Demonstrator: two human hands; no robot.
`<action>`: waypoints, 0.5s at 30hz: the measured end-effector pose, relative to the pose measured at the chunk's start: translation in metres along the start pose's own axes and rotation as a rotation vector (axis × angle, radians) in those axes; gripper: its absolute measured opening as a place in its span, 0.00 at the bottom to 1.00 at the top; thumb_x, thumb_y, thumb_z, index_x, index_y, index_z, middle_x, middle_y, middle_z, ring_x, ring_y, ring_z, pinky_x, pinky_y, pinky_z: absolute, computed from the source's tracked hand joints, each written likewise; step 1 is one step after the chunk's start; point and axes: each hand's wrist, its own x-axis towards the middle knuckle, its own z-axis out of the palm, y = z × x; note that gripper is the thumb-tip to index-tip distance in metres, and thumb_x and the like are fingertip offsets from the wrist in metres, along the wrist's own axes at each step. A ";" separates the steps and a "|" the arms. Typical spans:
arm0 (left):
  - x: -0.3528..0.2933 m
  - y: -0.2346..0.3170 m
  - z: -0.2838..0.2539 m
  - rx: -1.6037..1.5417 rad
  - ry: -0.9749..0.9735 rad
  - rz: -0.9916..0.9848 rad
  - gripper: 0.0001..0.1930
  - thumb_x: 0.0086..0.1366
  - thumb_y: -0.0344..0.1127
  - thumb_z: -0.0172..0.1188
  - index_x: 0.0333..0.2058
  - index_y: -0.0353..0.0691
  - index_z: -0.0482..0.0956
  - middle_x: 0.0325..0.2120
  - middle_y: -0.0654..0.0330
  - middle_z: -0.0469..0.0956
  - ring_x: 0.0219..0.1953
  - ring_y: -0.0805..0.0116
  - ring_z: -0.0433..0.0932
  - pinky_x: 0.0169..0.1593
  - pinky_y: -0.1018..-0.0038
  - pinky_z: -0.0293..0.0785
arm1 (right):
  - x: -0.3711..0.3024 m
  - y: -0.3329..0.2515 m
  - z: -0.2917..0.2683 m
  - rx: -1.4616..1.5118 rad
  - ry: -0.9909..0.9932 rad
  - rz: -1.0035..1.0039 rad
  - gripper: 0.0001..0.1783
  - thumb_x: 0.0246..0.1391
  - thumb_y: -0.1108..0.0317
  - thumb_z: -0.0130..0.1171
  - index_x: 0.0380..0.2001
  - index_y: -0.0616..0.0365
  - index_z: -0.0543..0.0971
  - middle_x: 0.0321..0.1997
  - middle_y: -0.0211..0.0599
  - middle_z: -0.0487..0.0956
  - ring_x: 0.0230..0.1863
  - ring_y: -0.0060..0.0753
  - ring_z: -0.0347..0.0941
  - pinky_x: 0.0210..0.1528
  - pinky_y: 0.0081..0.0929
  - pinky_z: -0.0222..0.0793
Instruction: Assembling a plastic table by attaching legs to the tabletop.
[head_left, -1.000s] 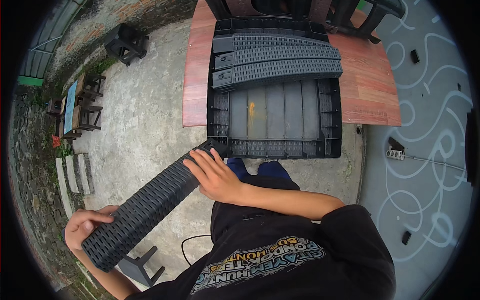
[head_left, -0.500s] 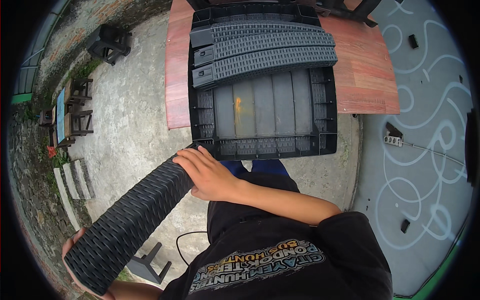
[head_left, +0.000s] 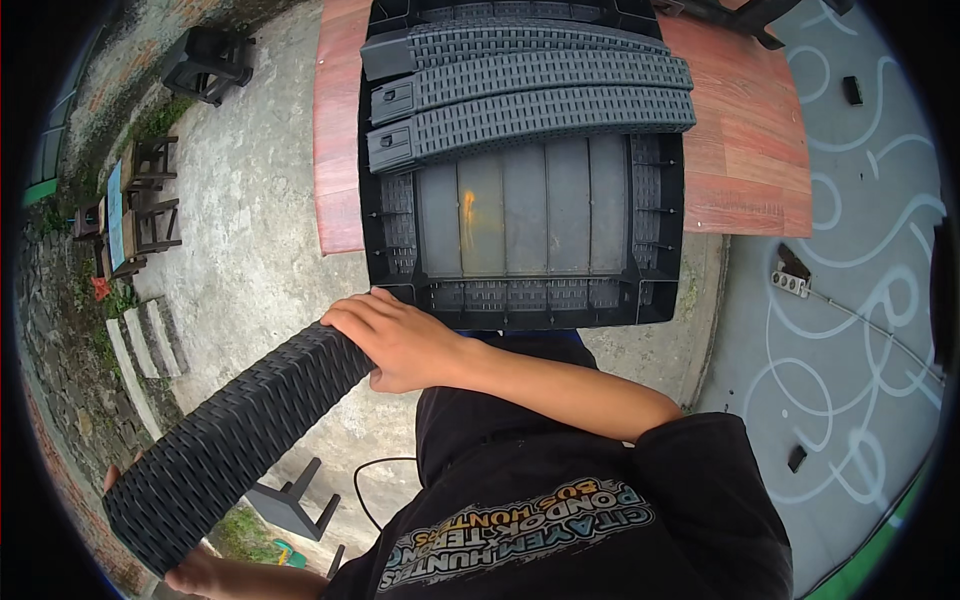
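Observation:
I hold a long black plastic furniture leg (head_left: 240, 420) with a woven wicker pattern, slanting across the lower left. My right hand (head_left: 405, 345) is closed over its upper end, beside the near left corner of a black rectangular plastic frame (head_left: 655, 300). Down at the wide lower end, my left hand (head_left: 190, 575) grips from beneath; most of its fingers are hidden by the leg. Three grey woven-pattern plastic legs (head_left: 550, 115) lie side by side across the far part of the frame. An orange smear marks the frame's ribbed grey panel (head_left: 525, 215).
The frame rests on a reddish wood-look table (head_left: 750, 150). A black stool (head_left: 205, 65) stands at the far left, and a dark stool (head_left: 295, 510) is behind the held leg. Wooden benches (head_left: 150, 215) line the left side. A power strip (head_left: 790, 283) lies on the grey painted surface at right.
Both hands and the held leg have shifted slightly left, its upper end a little lower. The frame and table appear slightly shifted and larger in view.

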 end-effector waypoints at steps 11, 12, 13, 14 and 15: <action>-0.001 0.032 0.050 0.299 -0.276 0.216 0.61 0.49 0.80 0.52 0.60 0.22 0.60 0.49 0.36 0.72 0.51 0.50 0.75 0.56 0.59 0.71 | -0.017 0.019 -0.003 -0.018 -0.012 0.072 0.44 0.32 0.75 0.68 0.57 0.57 0.61 0.61 0.40 0.65 0.64 0.46 0.62 0.70 0.49 0.52; -0.002 0.031 0.049 0.300 -0.276 0.218 0.61 0.49 0.80 0.52 0.60 0.22 0.60 0.49 0.36 0.72 0.51 0.50 0.75 0.56 0.59 0.71 | -0.017 0.021 -0.004 -0.018 -0.013 0.069 0.44 0.32 0.74 0.69 0.57 0.57 0.61 0.60 0.39 0.66 0.65 0.44 0.62 0.71 0.50 0.49; -0.004 0.029 0.047 0.315 -0.293 0.237 0.61 0.48 0.80 0.54 0.60 0.22 0.59 0.48 0.36 0.73 0.49 0.50 0.76 0.54 0.60 0.73 | -0.018 0.023 -0.005 -0.019 -0.013 0.065 0.44 0.32 0.73 0.69 0.57 0.56 0.61 0.60 0.39 0.66 0.65 0.43 0.62 0.72 0.52 0.47; -0.006 0.027 0.046 0.330 -0.309 0.257 0.62 0.46 0.79 0.55 0.60 0.21 0.59 0.47 0.37 0.73 0.48 0.50 0.77 0.52 0.61 0.74 | -0.020 0.024 -0.004 -0.021 -0.013 0.062 0.44 0.32 0.73 0.69 0.57 0.56 0.61 0.60 0.39 0.66 0.65 0.43 0.62 0.72 0.52 0.47; -0.008 0.027 0.051 0.327 -0.300 0.261 0.62 0.46 0.79 0.55 0.60 0.21 0.59 0.47 0.37 0.73 0.48 0.50 0.77 0.52 0.61 0.74 | -0.021 0.027 -0.004 -0.057 -0.021 0.058 0.45 0.32 0.73 0.69 0.57 0.55 0.61 0.60 0.38 0.66 0.65 0.42 0.62 0.72 0.55 0.45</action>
